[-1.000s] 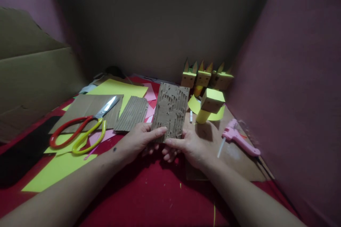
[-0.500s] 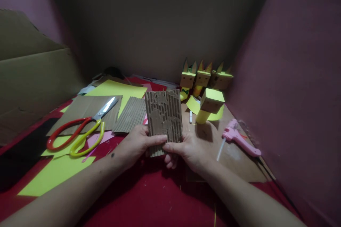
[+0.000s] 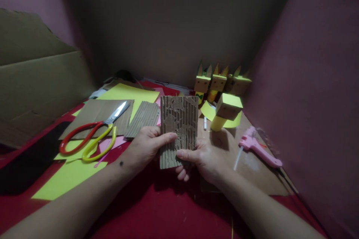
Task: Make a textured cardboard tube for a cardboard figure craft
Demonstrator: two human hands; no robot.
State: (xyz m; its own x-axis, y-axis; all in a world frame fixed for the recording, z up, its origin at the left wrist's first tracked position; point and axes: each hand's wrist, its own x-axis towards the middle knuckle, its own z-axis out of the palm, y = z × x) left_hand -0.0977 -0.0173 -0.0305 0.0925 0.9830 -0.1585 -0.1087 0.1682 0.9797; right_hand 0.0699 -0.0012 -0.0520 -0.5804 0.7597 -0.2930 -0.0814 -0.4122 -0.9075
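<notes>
A rectangular piece of corrugated cardboard (image 3: 179, 119), its ridges bare and torn in patches, is held upright in the middle of the view. My left hand (image 3: 151, 142) grips its left edge, thumb across the front. On the lower right, my right hand (image 3: 199, 157) pinches the same piece with its thumb in front and fingers behind. Another ridged cardboard strip (image 3: 143, 118) lies just left of the held piece. Scissors (image 3: 105, 123) with one red and one yellow handle rest open on flat cardboard (image 3: 92, 110) and yellow paper (image 3: 67, 181).
At the right, a pink glue gun (image 3: 259, 147) lies on a brown board (image 3: 258, 179). A cardboard block head on a yellow tube (image 3: 228, 106) stands behind it, with several eared figures (image 3: 202, 82) farther back. A large cardboard box (image 3: 42, 82) is at the left.
The view has shifted, so most things appear slightly farther right. My left thumb sits higher on the cardboard, and more of the piece's lower edge shows.
</notes>
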